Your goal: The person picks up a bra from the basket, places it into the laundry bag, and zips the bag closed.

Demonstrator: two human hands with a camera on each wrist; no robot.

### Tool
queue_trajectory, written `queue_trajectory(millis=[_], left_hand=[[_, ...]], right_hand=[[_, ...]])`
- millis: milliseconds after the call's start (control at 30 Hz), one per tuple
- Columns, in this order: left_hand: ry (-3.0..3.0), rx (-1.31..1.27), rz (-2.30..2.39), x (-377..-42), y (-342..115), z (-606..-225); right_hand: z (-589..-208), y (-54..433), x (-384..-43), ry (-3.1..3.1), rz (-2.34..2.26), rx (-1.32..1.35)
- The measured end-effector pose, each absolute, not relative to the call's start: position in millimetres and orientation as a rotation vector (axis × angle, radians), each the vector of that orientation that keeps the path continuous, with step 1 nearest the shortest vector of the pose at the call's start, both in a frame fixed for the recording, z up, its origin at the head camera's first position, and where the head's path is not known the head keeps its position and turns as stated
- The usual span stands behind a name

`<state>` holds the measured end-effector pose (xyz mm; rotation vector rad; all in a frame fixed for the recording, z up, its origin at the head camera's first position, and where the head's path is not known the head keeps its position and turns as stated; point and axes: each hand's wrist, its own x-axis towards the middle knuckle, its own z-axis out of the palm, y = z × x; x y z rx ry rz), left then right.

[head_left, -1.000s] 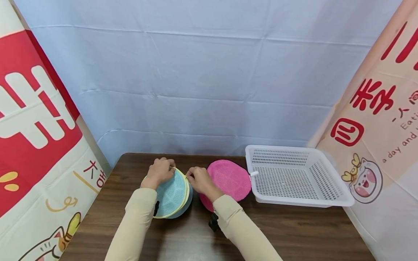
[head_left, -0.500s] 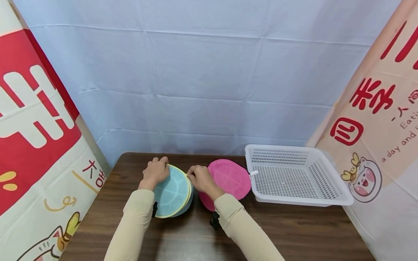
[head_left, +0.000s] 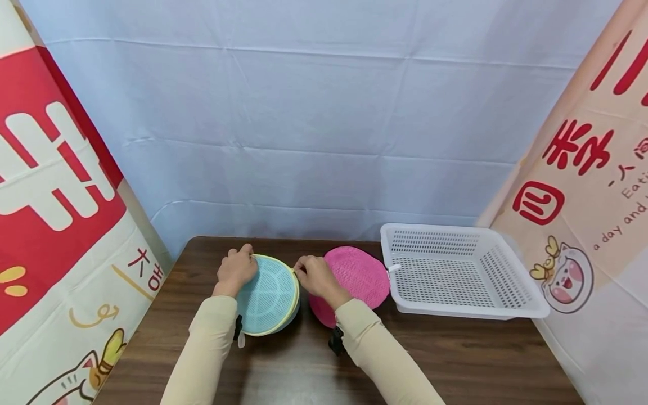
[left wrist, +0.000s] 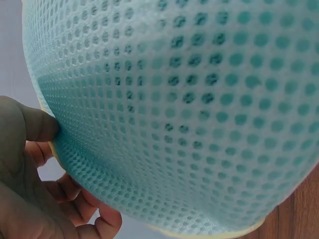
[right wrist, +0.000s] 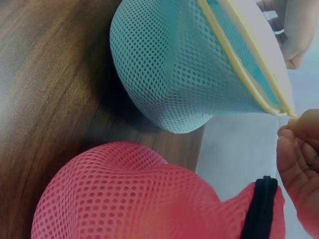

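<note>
A light-blue mesh laundry bag (head_left: 268,295) with yellow trim stands on the table, its round top tilted up. My left hand (head_left: 237,271) pinches the far left edge of that top; in the left wrist view its thumb (left wrist: 42,124) presses the mesh at the rim. At the right end of the yellow trim, my right hand (head_left: 315,277) pinches a small bit of the edge. A gap shows between two yellow bands (right wrist: 244,64) in the right wrist view. Under and beside my right forearm lies a pink mesh laundry bag (head_left: 356,275) with a black zipper (right wrist: 260,206).
A white perforated plastic basket (head_left: 466,312) stands at the back right, touching or close to the pink bag's white tag (head_left: 394,268). The brown wooden table (head_left: 455,360) runs back to a pale blue cloth (head_left: 314,112). Printed cloths hang at both sides.
My left hand has shifted a little left along the blue bag's rim, and more of the round top shows. My right hand has moved slightly right, still pinching the edge.
</note>
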<state>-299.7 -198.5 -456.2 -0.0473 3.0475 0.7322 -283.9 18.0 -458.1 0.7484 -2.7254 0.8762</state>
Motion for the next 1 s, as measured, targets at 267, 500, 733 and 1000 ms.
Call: queue_trajectory(millis=[267, 500, 733, 1000], left_hand=[[3.083, -0.206, 0.802, -296.1, -204.5, -457.1], [3.052, -0.313, 0.861, -296.0, -208.6, -461.2], [3.027, -0.421, 0.870, -295.3, -216.0, -462.1], [3.019, -0.319, 0.781, -291.2, -215.8, -458.6]], right_hand=[[-458.4, 20.8, -283.4, -2.770, 0.886, 0.726], [-459.6, 20.6, -284.1, -2.776, 0.869, 0.719], [-460.4, 22.0, -283.9, -2.778, 0.920, 0.716], [-462.4, 20.5, -282.5, -2.779, 0.897, 0.657]])
